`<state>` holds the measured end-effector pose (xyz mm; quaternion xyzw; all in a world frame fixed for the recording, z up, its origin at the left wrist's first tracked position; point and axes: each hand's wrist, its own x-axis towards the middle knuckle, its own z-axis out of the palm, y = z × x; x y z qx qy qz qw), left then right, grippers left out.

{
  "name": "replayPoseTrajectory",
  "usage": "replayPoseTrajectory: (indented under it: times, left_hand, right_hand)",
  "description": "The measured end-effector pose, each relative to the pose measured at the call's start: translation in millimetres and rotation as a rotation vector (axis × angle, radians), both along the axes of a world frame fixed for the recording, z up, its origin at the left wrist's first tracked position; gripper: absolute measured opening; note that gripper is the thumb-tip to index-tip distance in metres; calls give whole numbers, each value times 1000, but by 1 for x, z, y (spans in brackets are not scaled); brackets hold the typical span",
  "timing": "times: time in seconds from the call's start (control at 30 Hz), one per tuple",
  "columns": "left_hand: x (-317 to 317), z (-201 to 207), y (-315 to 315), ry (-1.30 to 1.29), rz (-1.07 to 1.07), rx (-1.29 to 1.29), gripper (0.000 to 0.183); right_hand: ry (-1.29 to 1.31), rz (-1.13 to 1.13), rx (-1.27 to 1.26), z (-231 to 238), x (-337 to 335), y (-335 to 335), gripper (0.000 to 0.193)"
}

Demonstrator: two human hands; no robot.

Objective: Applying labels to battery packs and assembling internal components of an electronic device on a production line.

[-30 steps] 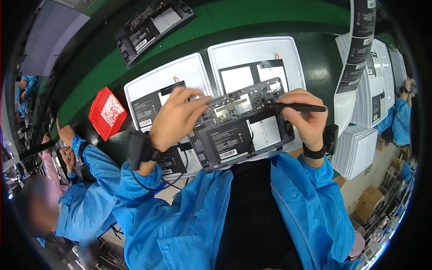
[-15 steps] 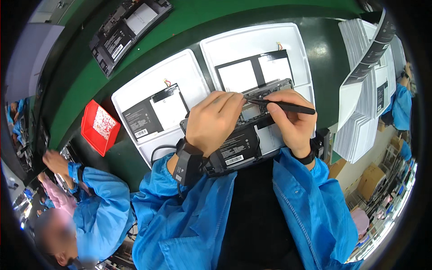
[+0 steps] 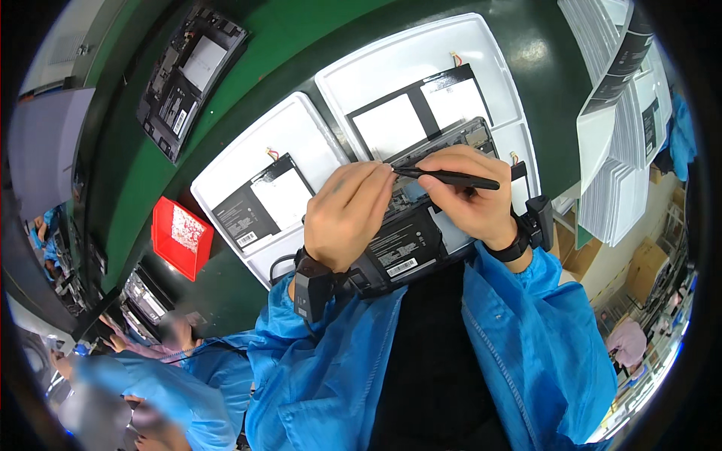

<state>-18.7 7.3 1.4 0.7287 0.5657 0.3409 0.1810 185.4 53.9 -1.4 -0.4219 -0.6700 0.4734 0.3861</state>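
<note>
An opened laptop base [image 3: 444, 143], its circuit board and black battery [image 3: 402, 244] exposed, lies in front of me across the near part of the white trays. My right hand [image 3: 470, 199] grips black tweezers [image 3: 470, 180] between thumb and fingers, the tips pointing left. Those tips meet the fingertips of my left hand [image 3: 346, 218], which are pinched together over the board. Whatever the left fingers pinch is too small or hidden to make out. Part of the board and the base's left side are covered by my hands.
Loose batteries [image 3: 244, 218] with coloured wires lie in the left white tray [image 3: 301, 113] and right white tray [image 3: 451, 34]. A red bin [image 3: 180, 259] holds small white bits. Another opened laptop base [image 3: 162, 120] sits far left. White stacks [image 3: 613, 210] stand right; co-workers [image 3: 165, 383] are lower left.
The whole view has shifted and turned slightly. My right hand and the tweezers have come a little nearer to my left fingers. At lower left, the co-worker's raised arm has moved away.
</note>
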Motion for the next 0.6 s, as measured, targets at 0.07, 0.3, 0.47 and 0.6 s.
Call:
replayPoseTrajectory:
  times: [0.07,0.3,0.47,0.6]
  left_hand:
    - [1,-1,0,-8,9,15,22]
    - [4,-2,1,-34,40,13,21]
    - [6,-3,1,-42,58,13,22]
    - [10,-1,3,-46,90,15,19]
  right_hand:
    - [11,-8,-7,0,0,0,18]
    - [-21,21,-23,6,0,4,18]
    - [29,14,27,-1,-2,4,18]
    - [8,63,68,1,-2,7,17]
